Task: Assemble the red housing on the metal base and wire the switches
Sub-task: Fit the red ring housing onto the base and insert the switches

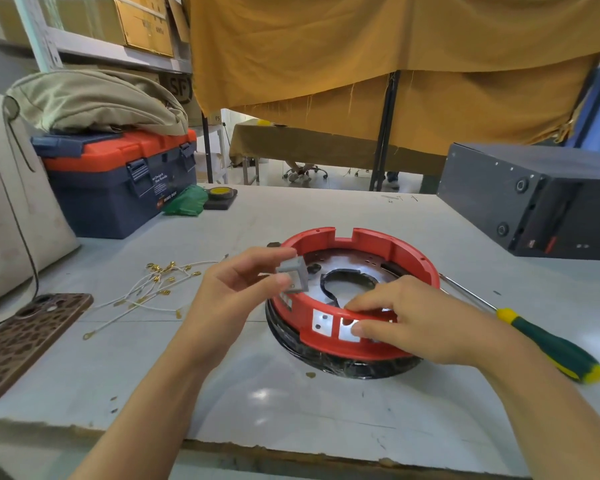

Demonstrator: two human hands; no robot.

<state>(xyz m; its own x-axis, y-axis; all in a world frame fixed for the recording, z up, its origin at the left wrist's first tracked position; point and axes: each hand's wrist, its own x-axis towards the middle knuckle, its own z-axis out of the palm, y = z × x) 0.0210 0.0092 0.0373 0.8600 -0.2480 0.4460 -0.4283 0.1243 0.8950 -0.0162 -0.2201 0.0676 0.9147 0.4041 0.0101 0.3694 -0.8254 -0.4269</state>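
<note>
A small grey switch [293, 276] was pinched between thumb and fingers of the left hand [238, 289], just above the near-left rim of the red housing [409, 259]. The right hand [404, 318] was curled over the housing's near wall, steadying it. The housing was already seated on the metal base [347, 261]. Its front cut-outs looked unfilled, and the wires [146, 289] lay loose on the counter [291, 403], left of the housing. Fitting and wiring were judged still ahead.

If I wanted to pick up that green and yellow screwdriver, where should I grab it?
Grab the screwdriver by its fat green and yellow handle, coming down from above. It lies flat on the table, right of the red housing. The handle is thick and clear of everything; the thin metal shaft points toward the housing.
</note>
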